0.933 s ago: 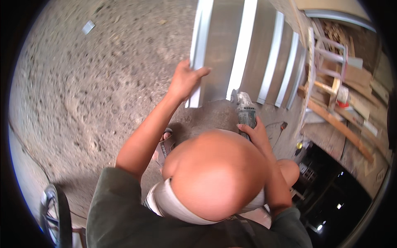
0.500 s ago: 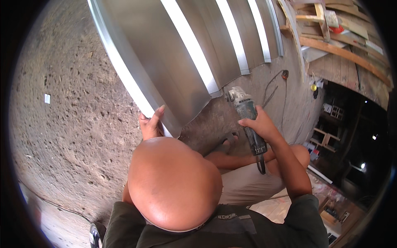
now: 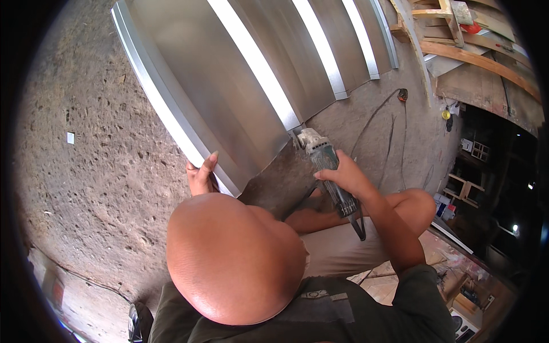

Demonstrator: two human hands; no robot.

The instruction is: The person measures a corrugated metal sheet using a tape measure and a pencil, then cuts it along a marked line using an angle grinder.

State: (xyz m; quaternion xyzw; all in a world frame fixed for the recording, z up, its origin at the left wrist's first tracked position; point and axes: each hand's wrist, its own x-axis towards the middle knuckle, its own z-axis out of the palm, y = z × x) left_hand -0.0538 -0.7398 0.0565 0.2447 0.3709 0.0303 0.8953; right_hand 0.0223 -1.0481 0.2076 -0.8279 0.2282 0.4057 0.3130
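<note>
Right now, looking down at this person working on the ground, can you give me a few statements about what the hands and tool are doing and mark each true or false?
1. The right hand grips an angle grinder. True.
2. The left hand rests on a wooden plank. False: it holds the near edge of the ribbed metal sheet.
3. The grinder's head sits at the sheet's near cut edge. True.
4. The sheet lies on a workbench. False: it lies on the rough concrete ground.
5. A cable trails across the ground beyond the grinder. True.
</note>
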